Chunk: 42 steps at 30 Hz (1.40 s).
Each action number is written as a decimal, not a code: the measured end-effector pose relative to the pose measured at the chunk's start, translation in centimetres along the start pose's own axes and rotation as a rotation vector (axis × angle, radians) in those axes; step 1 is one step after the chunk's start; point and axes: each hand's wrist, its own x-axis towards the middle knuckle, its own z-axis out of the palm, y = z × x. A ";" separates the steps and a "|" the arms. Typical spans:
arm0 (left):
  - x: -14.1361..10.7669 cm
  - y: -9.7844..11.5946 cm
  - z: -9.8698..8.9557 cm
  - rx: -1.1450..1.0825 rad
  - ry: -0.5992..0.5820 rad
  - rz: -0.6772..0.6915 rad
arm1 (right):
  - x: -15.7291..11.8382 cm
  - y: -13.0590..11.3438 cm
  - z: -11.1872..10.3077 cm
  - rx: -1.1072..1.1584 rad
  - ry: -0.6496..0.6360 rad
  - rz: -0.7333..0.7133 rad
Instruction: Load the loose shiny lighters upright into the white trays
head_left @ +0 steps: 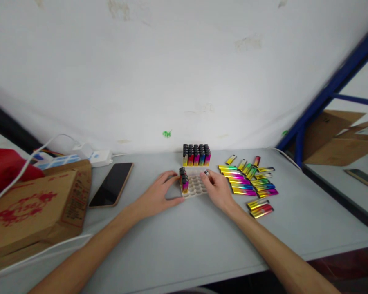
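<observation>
Many loose lighters (pixel 238 182) right; phone (pixel 112 185), carton (pixel 46 204) left

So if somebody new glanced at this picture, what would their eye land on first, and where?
Probably the spread of shiny, multicoloured lighters lying toward the right of the grey table. Next might come the upright block of black-topped lighters near the wall. In front of that block, the pale, partly filled tray sits between the left hand and right hand.

Tray (pixel 198 186): open tabletop (pixel 184 237) before it. Obstacles: upright lighters (pixel 196 158) stand just behind; loose lighters (pixel 244 192) lie right; phone (pixel 112 185) lies farther left.
</observation>
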 end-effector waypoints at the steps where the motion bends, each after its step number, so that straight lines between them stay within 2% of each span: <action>1: 0.0 0.0 0.0 -0.005 0.002 0.001 | 0.0 0.0 -0.2 0.004 -0.014 -0.009; 4: 0.0 0.1 -0.1 -0.022 0.002 -0.002 | -0.2 -0.2 -0.9 0.017 -0.093 -0.066; 8: 0.0 0.0 0.0 -0.034 0.002 -0.013 | -0.3 -0.7 -1.7 -0.043 -0.164 -0.264; 10: 0.0 -0.1 0.1 -0.035 0.003 -0.008 | -0.4 -0.9 -1.8 -0.097 -0.191 -0.312; 14: 0.0 -0.1 0.2 -0.035 0.009 0.007 | -0.6 -1.1 -1.6 -0.101 -0.297 -0.281; 20: 0.1 0.2 0.0 -0.055 0.010 0.012 | -0.6 -1.0 -1.4 -0.105 -0.338 -0.283; 27: 0.1 0.1 0.1 -0.050 0.027 0.027 | -0.5 -1.2 -1.1 -0.260 -0.436 -0.406; 34: 0.1 0.2 -0.1 -0.053 0.012 0.010 | 0.2 -2.1 -1.6 -0.433 -0.532 -0.410; 39: 0.1 0.2 -0.1 -0.060 0.021 0.014 | 0.0 -2.6 -0.9 -0.585 -0.484 -0.445; 42: 0.1 0.1 -0.1 -0.050 0.013 0.009 | 0.0 -2.1 -1.3 -0.511 -0.485 -0.419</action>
